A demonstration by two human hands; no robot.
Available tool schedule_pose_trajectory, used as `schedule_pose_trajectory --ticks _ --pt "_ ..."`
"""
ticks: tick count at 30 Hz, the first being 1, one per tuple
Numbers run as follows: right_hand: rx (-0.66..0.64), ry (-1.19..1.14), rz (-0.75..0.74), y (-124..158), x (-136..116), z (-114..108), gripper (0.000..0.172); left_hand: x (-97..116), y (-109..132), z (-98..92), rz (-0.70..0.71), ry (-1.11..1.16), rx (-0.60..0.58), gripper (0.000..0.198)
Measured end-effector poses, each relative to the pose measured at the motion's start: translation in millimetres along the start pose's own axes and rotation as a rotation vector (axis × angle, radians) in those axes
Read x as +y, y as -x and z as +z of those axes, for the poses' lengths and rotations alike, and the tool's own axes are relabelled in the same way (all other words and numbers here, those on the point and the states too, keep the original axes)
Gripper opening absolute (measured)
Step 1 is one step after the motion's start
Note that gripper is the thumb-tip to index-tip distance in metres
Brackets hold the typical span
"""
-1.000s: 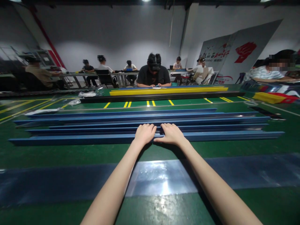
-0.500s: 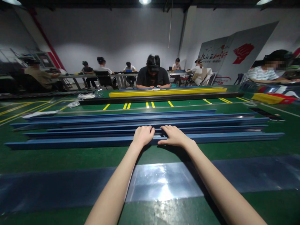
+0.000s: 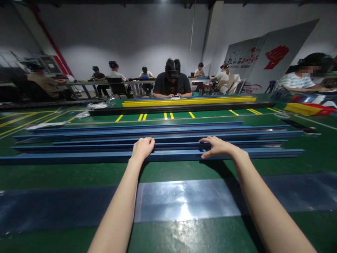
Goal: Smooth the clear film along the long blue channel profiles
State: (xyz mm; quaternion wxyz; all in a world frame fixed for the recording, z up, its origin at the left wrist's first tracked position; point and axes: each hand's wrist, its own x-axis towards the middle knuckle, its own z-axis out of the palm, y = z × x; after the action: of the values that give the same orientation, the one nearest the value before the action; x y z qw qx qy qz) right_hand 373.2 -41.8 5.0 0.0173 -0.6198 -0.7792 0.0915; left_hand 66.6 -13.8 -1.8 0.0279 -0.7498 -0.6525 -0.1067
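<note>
Long blue plastic channel with two raised walls (image 3: 173,156), front one of the row, lies crosswise on the green tabletop (image 3: 65,174); left end runs to the picture's left border, right end stops short of the right border. Left hand (image 3: 142,148) clasps it left of centre, fingers curled over, thumb tip partly hidden. Right hand (image 3: 215,147) right of centre, loosely spread, thumb by the front wall, fingers by the back wall; can't tell how hard it touches. Wide gap between hands, channel exposed there.

Behind, near-parallel and close: more long blue plastic channels (image 3: 273,135), ends staggered, little sideways room beyond the hands' fingertips. Toward the wearer: green band of tabletop, then a wide clear plastic film strip (image 3: 181,200), flat, both long edges visible, forearms above it.

Farther: green table with yellow tape marks, a long black strip (image 3: 184,108), a long yellow strip (image 3: 189,102) just behind it. Right side: flat dark panel (image 3: 300,127), yellow-and-red plastic tray (image 3: 306,109). Far left: crumpled clear plastic (image 3: 97,105). Person in dark shirt (image 3: 172,86) sits opposite.
</note>
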Motion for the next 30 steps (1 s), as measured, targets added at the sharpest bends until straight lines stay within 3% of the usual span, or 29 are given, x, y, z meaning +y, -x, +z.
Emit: schedule_pose_trajectory --ticks 5,14,19,24,30 --pt "0.034 -0.053 -0.113 0.5 -9.3 -2.5 0.077 -0.2 -1.4 -2.4 0.011 -0.081 -0.027 0.044" --pt "0.14 0.098 -0.295 -9.7 -68.5 13.5 0.067 50.4 6.1 1.0 0.288 -0.002 0.01 0.039" --pt "0.2 0.15 -0.337 -16.7 -90.0 22.3 0.069 56.3 10.1 6.2 0.306 -0.025 0.009 0.036" --pt "0.137 0.094 -0.312 -12.4 -83.6 11.0 0.07 50.1 10.2 3.9 0.258 -0.002 0.007 0.041" --pt "0.062 0.039 -0.169 -3.1 -45.7 -6.1 0.073 46.4 7.5 3.7 0.219 0.047 0.013 0.045"
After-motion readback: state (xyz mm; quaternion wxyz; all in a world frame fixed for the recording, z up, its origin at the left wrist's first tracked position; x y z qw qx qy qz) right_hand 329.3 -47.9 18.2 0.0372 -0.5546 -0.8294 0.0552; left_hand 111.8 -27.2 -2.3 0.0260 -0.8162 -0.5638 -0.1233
